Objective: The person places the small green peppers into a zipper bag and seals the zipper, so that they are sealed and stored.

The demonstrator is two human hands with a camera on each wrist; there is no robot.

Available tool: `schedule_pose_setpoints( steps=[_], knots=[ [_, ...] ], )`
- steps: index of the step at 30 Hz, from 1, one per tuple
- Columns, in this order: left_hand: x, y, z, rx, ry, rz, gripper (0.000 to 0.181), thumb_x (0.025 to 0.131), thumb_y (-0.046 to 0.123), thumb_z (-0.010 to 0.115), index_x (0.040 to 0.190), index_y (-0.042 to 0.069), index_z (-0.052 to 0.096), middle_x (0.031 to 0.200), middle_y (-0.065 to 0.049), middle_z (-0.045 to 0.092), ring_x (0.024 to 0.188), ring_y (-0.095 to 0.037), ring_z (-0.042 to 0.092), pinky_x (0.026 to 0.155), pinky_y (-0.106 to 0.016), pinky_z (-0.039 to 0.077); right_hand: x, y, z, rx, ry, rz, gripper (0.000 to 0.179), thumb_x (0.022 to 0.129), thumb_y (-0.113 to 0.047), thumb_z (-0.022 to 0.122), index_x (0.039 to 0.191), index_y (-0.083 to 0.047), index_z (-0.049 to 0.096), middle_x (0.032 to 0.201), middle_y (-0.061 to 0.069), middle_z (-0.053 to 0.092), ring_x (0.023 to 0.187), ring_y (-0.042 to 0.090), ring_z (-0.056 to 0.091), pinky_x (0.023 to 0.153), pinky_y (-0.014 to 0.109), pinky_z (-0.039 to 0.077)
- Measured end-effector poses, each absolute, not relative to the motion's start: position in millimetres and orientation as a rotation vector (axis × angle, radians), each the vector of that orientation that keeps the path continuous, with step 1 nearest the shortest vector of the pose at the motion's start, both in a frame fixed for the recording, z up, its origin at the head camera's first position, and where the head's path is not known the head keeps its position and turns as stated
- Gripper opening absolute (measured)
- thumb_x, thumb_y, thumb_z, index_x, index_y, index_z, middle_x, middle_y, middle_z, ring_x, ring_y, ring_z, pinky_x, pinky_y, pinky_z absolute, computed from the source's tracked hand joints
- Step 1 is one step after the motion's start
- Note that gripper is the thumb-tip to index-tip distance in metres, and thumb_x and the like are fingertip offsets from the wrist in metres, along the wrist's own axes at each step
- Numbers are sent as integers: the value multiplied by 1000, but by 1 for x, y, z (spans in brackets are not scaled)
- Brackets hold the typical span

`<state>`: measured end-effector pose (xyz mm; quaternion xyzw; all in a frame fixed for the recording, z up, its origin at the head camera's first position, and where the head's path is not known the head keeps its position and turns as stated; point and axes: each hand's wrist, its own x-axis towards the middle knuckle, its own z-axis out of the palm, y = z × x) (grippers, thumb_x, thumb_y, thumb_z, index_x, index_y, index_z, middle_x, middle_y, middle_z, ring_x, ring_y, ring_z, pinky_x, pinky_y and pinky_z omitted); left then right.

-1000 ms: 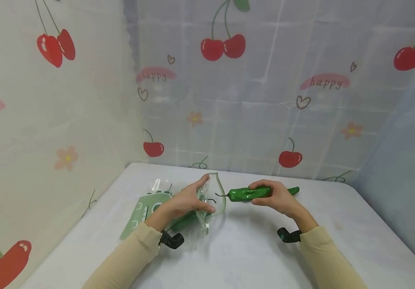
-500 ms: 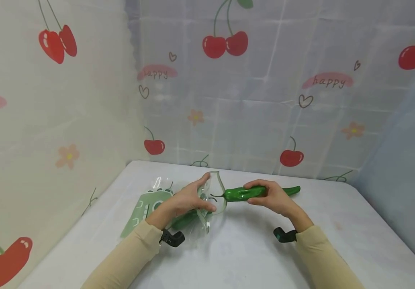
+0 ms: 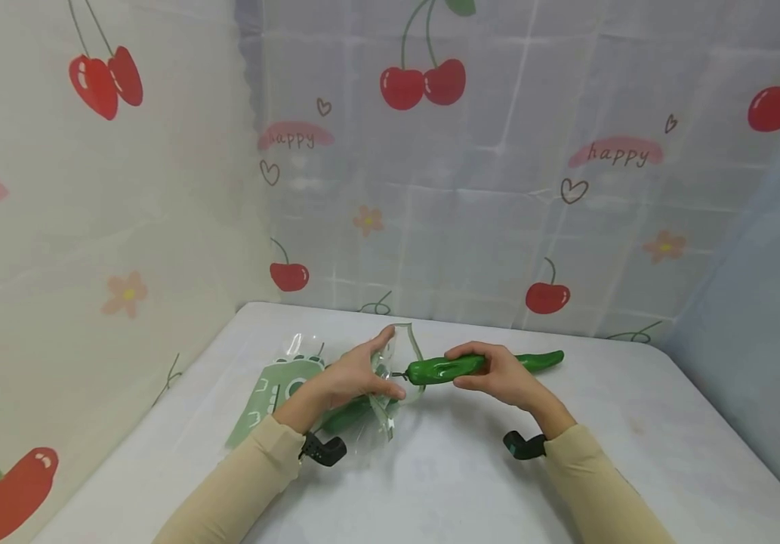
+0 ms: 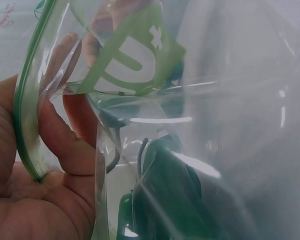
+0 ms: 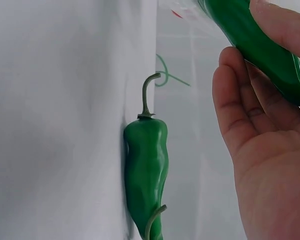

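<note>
My left hand [image 3: 349,378] grips a clear zip bag [image 3: 415,341] by its mouth, which stands partly spread and faces right. Its green zip strip [image 4: 22,115] shows in the left wrist view. Green peppers [image 4: 165,180] lie inside, stems toward the mouth. Between thumb and fingers, my right hand [image 3: 498,370] holds another long green pepper [image 3: 433,371], its stem at the bag's mouth. Beyond that hand, a further green pepper [image 3: 542,362] lies on the table. In the right wrist view a loose pepper [image 5: 146,160] is partly overlapped by another stem [image 5: 154,220].
Clear plastic with a pale green face-like print [image 3: 270,389] lies left of my left hand; whether it is a separate bag I cannot tell. The white table [image 3: 457,476] ends at a cherry-printed curtain [image 3: 457,227] behind and on the sides.
My right hand has moved left with the pepper, bringing its stem end into the bag's mouth. The left hand and bag have stayed nearly still.
</note>
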<state>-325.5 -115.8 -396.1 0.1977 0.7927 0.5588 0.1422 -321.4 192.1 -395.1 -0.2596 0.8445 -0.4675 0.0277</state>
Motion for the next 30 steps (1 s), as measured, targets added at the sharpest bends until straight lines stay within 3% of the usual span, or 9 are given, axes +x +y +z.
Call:
schedule_pose_setpoints(
  steps=[3, 6, 12, 20, 27, 30],
  knots=[
    [-324, -118, -395, 568, 2283, 1624, 124, 72, 16, 96, 167, 29, 17, 174, 5, 10, 159, -25, 12, 116, -48, 39, -323, 188, -398, -798, 2608, -1434, 40, 88, -15, 83, 126, -14, 71, 123, 12, 68, 96, 25, 65, 81, 26, 57],
    [-323, -119, -394, 569, 2282, 1625, 125, 71, 17, 96, 167, 29, 16, 174, 5, 10, 161, -26, 5, 125, -57, 23, -325, 186, -400, -788, 2604, -1425, 40, 88, -15, 83, 126, -15, 71, 123, 11, 68, 94, 24, 65, 80, 27, 57],
    [-324, -118, -393, 582, 2277, 1626, 126, 70, 18, 97, 167, 29, 16, 174, 7, 11, 161, -23, 4, 127, -57, 18, -325, 182, -403, -799, 2616, -1420, 38, 87, -13, 83, 123, -15, 70, 121, 11, 67, 94, 25, 62, 78, 27, 56],
    [-326, -117, -394, 551, 2307, 1603, 126, 69, 19, 98, 166, 32, 19, 173, 8, 15, 161, -24, 8, 126, -60, 17, -325, 178, -407, -818, 2625, -1399, 37, 86, -17, 85, 119, -15, 70, 118, 10, 67, 93, 21, 63, 78, 27, 56],
    [-326, -117, -395, 559, 2293, 1623, 125, 70, 17, 97, 167, 30, 17, 174, 8, 13, 156, -22, 16, 120, -54, 30, -324, 173, -407, -845, 2660, -1370, 36, 86, -21, 85, 119, -17, 70, 117, 8, 68, 90, 20, 64, 77, 26, 56],
    [-325, -117, -394, 565, 2291, 1626, 126, 70, 17, 97, 167, 28, 16, 174, 7, 13, 158, -22, 12, 123, -54, 27, -323, 170, -408, -837, 2664, -1370, 36, 86, -22, 85, 119, -17, 70, 115, 8, 69, 87, 20, 64, 76, 26, 57]
  ],
)
